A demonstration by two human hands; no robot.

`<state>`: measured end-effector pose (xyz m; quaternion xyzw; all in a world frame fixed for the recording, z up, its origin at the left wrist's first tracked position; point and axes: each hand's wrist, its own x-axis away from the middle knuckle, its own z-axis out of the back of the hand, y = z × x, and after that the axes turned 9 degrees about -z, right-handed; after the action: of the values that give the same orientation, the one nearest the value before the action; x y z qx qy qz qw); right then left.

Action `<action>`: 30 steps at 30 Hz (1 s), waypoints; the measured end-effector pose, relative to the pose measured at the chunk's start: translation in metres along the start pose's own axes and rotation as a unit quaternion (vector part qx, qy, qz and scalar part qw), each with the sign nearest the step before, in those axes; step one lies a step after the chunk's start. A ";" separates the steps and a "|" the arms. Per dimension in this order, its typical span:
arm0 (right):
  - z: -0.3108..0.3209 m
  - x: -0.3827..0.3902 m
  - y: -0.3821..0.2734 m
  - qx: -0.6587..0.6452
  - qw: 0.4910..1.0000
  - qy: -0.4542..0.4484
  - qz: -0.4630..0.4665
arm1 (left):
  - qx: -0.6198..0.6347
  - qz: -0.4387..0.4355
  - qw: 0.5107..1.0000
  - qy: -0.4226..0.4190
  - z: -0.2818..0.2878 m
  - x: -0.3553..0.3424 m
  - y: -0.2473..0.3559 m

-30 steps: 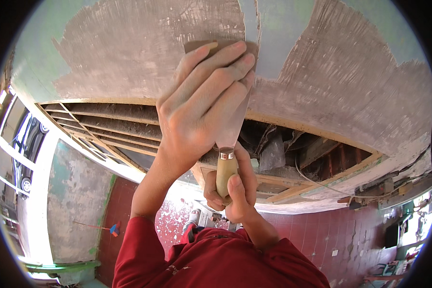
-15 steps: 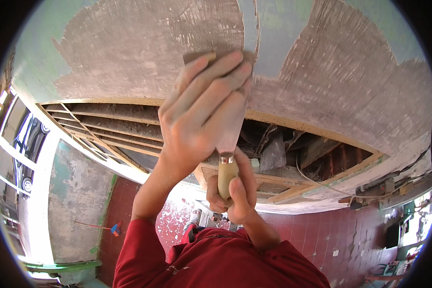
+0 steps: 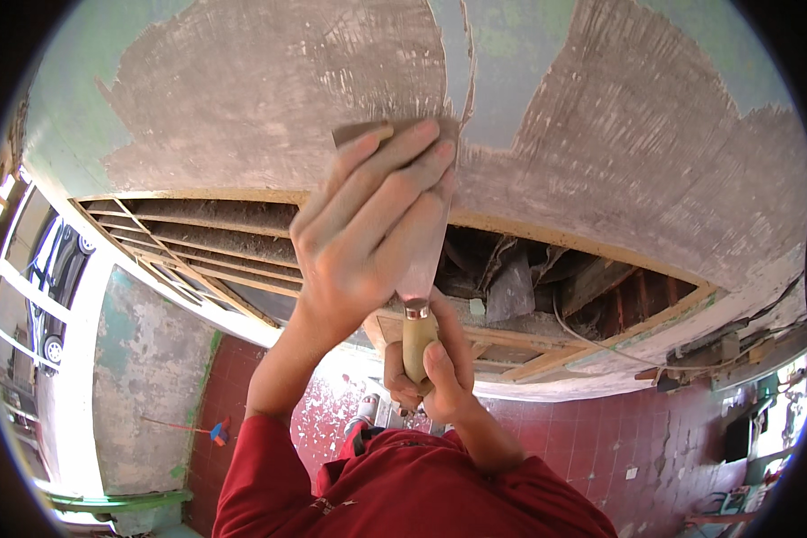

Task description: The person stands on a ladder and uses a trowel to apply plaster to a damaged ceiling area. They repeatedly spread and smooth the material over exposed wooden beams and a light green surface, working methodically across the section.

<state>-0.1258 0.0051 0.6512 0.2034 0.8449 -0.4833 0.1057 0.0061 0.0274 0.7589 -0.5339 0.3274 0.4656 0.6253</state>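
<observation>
A wide-bladed scraper (image 3: 429, 260) lies with its broad end against the partly stripped wall surface (image 3: 278, 81), where grey-brown patches show between areas of pale green paint. My right hand (image 3: 448, 386) is wrapped round its yellowish handle, below the metal collar. Higher up, my left hand (image 3: 359, 224) presses on the blade with fingers close together, their tips near the scraping edge; its thumb is hidden. Just right of the blade's end runs a pale blue-green strip of paint (image 3: 489, 99) with a ragged crack.
Below the stripped surface is a wood-framed opening (image 3: 197, 215) with slats at left and dark debris (image 3: 511, 278) at right. A thin cable (image 3: 601, 345) hangs across the right side. Red floor tiles (image 3: 592, 430) are scattered with pale flakes. A ladder-like step shows near my foot (image 3: 366, 408).
Both hands and the scraper have moved a short way down toward me and slightly left across the surface. The grip of each hand looks the same.
</observation>
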 end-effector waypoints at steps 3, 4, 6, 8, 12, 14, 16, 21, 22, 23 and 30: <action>-0.002 -0.008 -0.001 -0.024 0.999 -0.030 0.028 | -0.004 -0.015 1.000 0.004 -0.001 -0.011 -0.004; -0.003 -0.008 0.000 -0.006 1.000 -0.008 0.019 | -0.004 -0.008 1.000 0.005 0.000 -0.009 -0.003; -0.003 -0.006 0.002 0.030 0.999 0.035 0.001 | -0.004 0.004 1.000 0.007 -0.001 -0.004 -0.002; -0.005 0.001 0.003 0.032 0.999 0.035 -0.001 | -0.001 0.003 1.000 0.001 -0.001 0.004 -0.001; -0.006 -0.011 -0.005 0.041 0.999 0.010 0.024 | 0.000 -0.026 0.999 0.020 -0.001 -0.009 -0.009; -0.007 -0.012 -0.003 0.041 0.999 0.020 0.027 | 0.004 -0.019 1.000 0.016 -0.002 -0.009 -0.008; -0.007 -0.009 0.001 0.038 0.999 0.031 0.024 | 0.007 -0.012 1.000 0.007 -0.001 -0.004 -0.006; 0.000 -0.004 0.000 0.032 0.999 0.027 0.005 | 0.002 -0.006 1.000 0.010 -0.001 0.002 -0.003; 0.002 -0.006 -0.004 0.033 0.999 0.024 0.002 | 0.000 -0.014 1.000 0.009 -0.001 -0.002 -0.004; 0.000 -0.006 -0.004 0.025 0.999 0.019 0.011 | -0.001 -0.023 1.000 0.007 0.000 -0.007 -0.007; 0.000 0.001 0.005 0.031 0.999 0.030 0.012 | -0.032 -0.097 0.994 -0.030 0.002 0.017 -0.017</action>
<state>-0.1251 0.0077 0.6472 0.2308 0.8300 -0.5015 0.0798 0.0278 0.0337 0.7507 -0.5684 0.2402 0.4288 0.6598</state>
